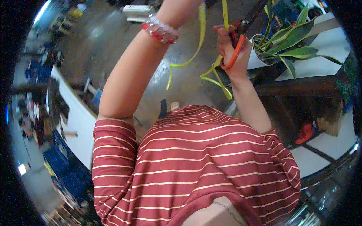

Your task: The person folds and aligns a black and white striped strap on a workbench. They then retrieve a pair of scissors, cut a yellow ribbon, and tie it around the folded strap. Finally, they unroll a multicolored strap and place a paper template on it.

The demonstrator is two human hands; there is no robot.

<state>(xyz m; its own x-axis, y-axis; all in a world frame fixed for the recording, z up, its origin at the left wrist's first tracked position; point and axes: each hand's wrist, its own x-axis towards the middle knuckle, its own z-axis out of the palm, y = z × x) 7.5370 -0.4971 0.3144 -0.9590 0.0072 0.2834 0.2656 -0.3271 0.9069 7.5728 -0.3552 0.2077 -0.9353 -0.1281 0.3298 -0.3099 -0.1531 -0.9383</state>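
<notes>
"The right hand [243,58] was closed on something, wasn't it?"

"Yes. From my distant station I saw it gripping orange-handled scissors [238,49], their dark blades pointing up and to the right. A yellow ribbon [225,15] ran from the top edge to that same hand, and a crooked yellow length dangled just below the thumb."

"And the left hand?"

"I couldn't tell. The left forearm [126,75], with a clear-and-red bracelet [160,30] at its wrist, reached beyond the top edge, so the hand was out of my sight. A second yellow strand [202,26] hung just beside that wrist, its tip bent downward. I couldn't see whether the two were one piece."

"What was near the scissors?"

"A long-leaved green plant [292,39] in a white pot [256,60], just right of the right hand, near a wood-edged counter [301,84]. Lower down I saw a red object [306,132], too blurred to name."
</notes>
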